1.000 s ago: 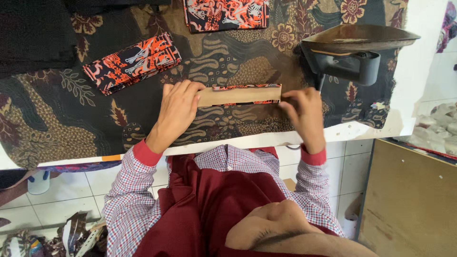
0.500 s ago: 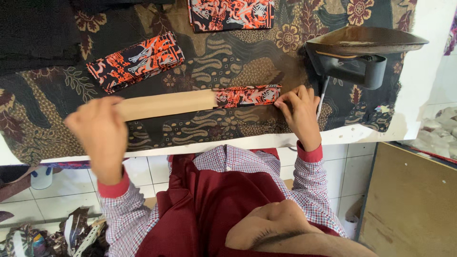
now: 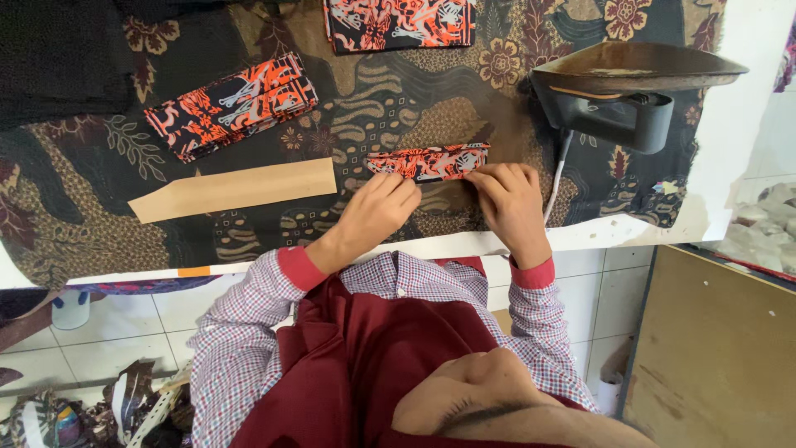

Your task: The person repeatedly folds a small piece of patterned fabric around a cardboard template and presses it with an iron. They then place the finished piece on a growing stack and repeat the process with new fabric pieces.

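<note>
1. Left hand point(image 3: 377, 207) and right hand point(image 3: 510, 199) each hold a closed grip on the folded orange-black fabric strip point(image 3: 429, 161), mid tabletop point(image 3: 730, 149);
2. Tan cardboard template point(image 3: 234, 189) lies left; iron point(image 3: 622, 91) stands far right.

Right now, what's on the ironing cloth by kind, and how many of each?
Orange-and-black fabric pieces: 3 (folded strip under both hands, folded stack, piece at top edge)
Cardboard template: 1
Iron: 1
Total: 5
</note>
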